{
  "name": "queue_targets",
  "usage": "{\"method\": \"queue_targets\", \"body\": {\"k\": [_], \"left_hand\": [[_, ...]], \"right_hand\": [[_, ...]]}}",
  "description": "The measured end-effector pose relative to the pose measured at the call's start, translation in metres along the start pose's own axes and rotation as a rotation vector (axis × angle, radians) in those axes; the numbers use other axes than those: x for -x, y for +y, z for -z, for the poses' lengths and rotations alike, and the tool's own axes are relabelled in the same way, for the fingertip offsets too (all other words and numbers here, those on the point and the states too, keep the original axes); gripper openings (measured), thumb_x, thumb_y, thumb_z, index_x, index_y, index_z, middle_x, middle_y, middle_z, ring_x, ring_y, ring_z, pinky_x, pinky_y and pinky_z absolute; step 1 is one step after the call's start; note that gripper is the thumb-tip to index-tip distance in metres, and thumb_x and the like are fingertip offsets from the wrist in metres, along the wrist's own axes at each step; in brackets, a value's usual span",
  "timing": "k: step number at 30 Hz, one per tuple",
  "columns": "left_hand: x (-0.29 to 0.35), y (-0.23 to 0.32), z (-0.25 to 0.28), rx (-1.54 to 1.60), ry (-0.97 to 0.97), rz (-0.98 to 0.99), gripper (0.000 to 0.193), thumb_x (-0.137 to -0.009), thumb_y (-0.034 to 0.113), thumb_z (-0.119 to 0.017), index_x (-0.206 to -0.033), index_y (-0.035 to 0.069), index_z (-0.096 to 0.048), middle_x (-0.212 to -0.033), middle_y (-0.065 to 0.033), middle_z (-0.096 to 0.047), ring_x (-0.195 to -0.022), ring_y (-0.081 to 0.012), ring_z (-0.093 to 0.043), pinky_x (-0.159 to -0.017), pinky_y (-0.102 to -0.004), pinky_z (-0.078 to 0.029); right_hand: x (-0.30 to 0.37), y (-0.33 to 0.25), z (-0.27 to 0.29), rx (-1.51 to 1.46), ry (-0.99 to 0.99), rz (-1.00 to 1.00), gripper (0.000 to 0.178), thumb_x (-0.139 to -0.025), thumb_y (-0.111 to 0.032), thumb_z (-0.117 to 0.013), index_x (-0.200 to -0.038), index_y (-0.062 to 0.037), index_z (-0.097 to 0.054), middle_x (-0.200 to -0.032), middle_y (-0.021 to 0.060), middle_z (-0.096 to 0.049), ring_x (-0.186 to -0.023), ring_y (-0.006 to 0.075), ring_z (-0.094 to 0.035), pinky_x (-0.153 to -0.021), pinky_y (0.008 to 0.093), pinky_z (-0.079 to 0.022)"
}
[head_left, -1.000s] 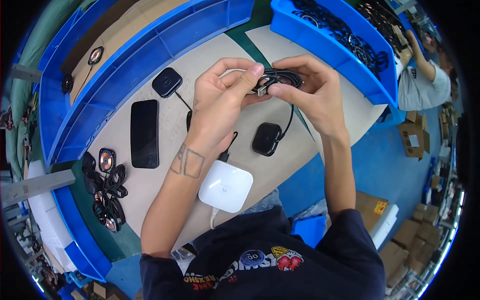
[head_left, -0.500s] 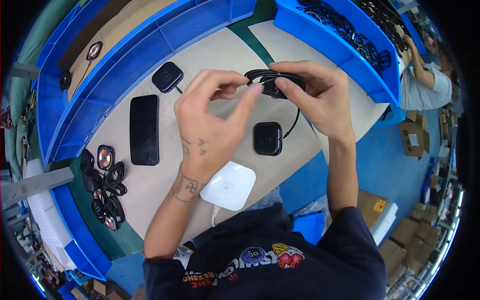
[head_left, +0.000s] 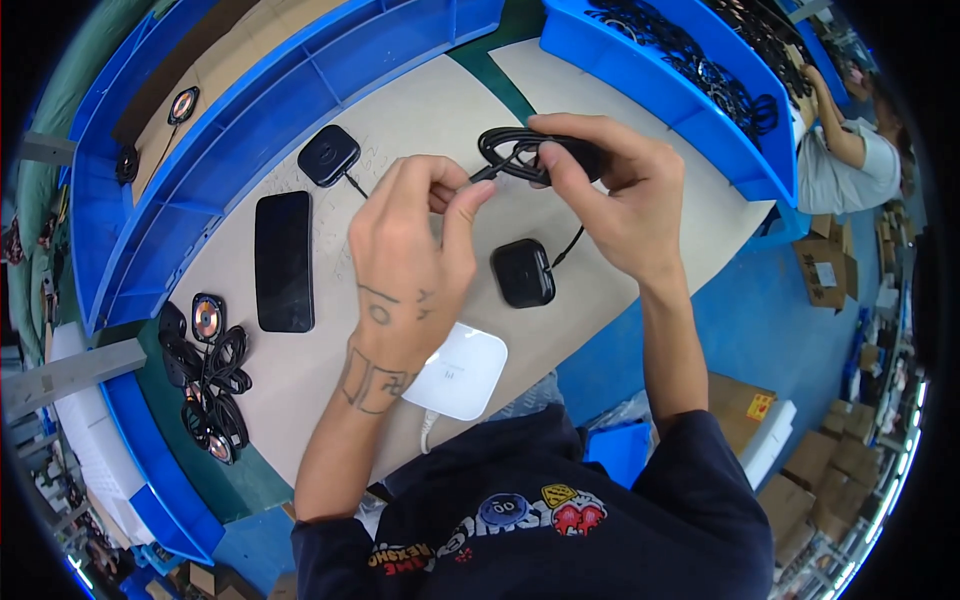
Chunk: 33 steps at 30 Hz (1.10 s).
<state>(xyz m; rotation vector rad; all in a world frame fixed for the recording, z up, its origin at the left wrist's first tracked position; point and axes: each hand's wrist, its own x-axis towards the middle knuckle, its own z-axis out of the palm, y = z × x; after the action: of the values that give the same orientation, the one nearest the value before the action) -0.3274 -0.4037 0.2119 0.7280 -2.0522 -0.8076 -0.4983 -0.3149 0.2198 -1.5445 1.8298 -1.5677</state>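
My right hand grips a coiled black cable above the far part of the table. Between the thumb and fingertips of my left hand, the dark plug end of that cable is pinched, drawn out to the left of the coil. A strand runs down from my right hand to a black square charging pad lying on the table. Partly under my left wrist sits a white square pad with a white cord. Another black square pad lies beyond my left hand, its cord passing behind that hand.
A black smartphone lies on the left of the table. Several bundled black cables with copper coils are at the left edge. Blue bins border the far side; one at right holds black cables. A co-worker is at far right.
My left hand now has the plug end pulled slightly down and left, away from the coil. The coil has tilted and shifted a little left, and the nearer black pad has turned slightly.
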Motion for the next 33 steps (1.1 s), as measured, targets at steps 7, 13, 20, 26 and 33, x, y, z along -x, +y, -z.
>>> {"method": "queue_targets", "body": {"k": [7,13,20,26,33], "left_hand": [[0.006,-0.005,0.008,0.365,-0.147,0.318,0.013,-0.085,0.002,-0.078,-0.092,-0.002,-0.068,-0.075,-0.0054,-0.062,-0.060,-0.0155,-0.053,-0.060,-0.0267,-0.049],[0.032,0.002,0.046,0.105,-0.389,0.230,0.023,-0.087,0.011,-0.078,-0.105,-0.001,-0.069,-0.096,-0.0114,-0.067,-0.074,-0.0189,-0.057,-0.069,-0.0276,-0.051],[0.129,0.033,0.026,-0.567,-0.357,0.248,0.084,-0.070,0.032,-0.091,-0.139,0.006,-0.051,-0.131,-0.0185,-0.051,-0.111,-0.0328,-0.054,-0.091,-0.0406,-0.049],[0.138,0.017,0.032,-0.205,-0.237,0.281,0.095,-0.058,0.020,-0.095,-0.138,0.006,-0.047,-0.131,-0.0186,-0.049,-0.110,-0.0352,-0.054,-0.085,-0.0413,-0.052],[0.159,0.008,0.035,-0.060,-0.125,0.232,0.105,-0.052,0.019,-0.097,-0.140,0.013,-0.040,-0.134,-0.0188,-0.044,-0.117,-0.0372,-0.052,-0.093,-0.0468,-0.051]], "right_hand": [[0.001,0.010,-0.002,-0.151,-0.129,0.058,0.024,-0.087,0.000,-0.077,-0.111,0.0005,-0.078,-0.094,0.0094,-0.076,-0.070,0.0124,-0.064,-0.065,0.0183,-0.051],[0.008,0.006,0.016,-0.050,-0.078,-0.026,0.020,-0.085,-0.001,-0.077,-0.105,-0.0009,-0.080,-0.089,0.0081,-0.077,-0.067,0.0135,-0.062,-0.066,0.0222,-0.053],[0.019,0.015,0.023,0.276,-0.275,0.028,0.018,-0.080,0.001,-0.077,-0.098,0.0009,-0.079,-0.088,0.0102,-0.077,-0.066,0.0176,-0.064,-0.067,0.0246,-0.054],[0.037,-0.004,-0.004,0.173,-0.461,0.057,0.017,-0.076,0.002,-0.078,-0.093,0.0024,-0.077,-0.078,0.0079,-0.073,-0.066,0.0164,-0.061,-0.064,0.0261,-0.049],[0.037,-0.008,-0.020,-0.220,-0.579,-0.296,0.013,-0.076,0.001,-0.078,-0.089,0.0005,-0.076,-0.074,0.0060,-0.072,-0.061,0.0134,-0.058,-0.063,0.0227,-0.046]]}}
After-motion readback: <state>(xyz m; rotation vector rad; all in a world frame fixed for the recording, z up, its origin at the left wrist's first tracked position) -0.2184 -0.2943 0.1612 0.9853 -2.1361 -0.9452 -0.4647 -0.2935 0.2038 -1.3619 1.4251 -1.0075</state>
